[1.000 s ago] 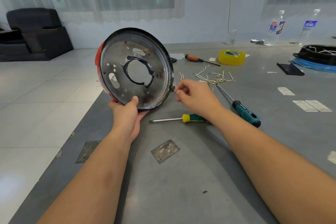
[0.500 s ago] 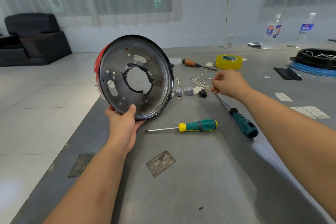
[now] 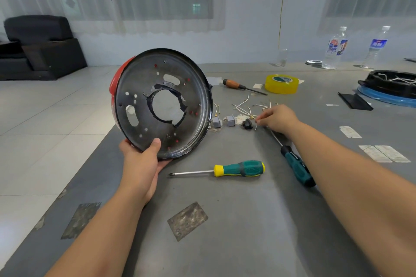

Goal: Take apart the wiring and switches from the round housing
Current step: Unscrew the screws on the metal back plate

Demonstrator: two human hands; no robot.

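Observation:
My left hand [image 3: 142,159] grips the bottom rim of the round housing [image 3: 164,103], a dark metal disc with a red outer shell and a large centre hole, held upright above the table's left edge. My right hand [image 3: 278,118] is over the loose white wires [image 3: 247,105] on the table, fingertips pinching a small wire end. Two grey switches [image 3: 224,121] and a small black part [image 3: 246,123] lie between the housing and that hand.
On the grey table [image 3: 225,220] lie a yellow-green screwdriver [image 3: 238,168], a dark green screwdriver [image 3: 297,164] under my right forearm, an orange-handled one [image 3: 234,85], yellow tape [image 3: 281,83], two bottles [image 3: 335,48] and a black-and-blue housing [image 3: 391,87] far right.
My right hand left the housing's rim and moved right to the pile of wires, then settled lower beside the black part. The grey switches came into view. The left hand keeps the housing upright.

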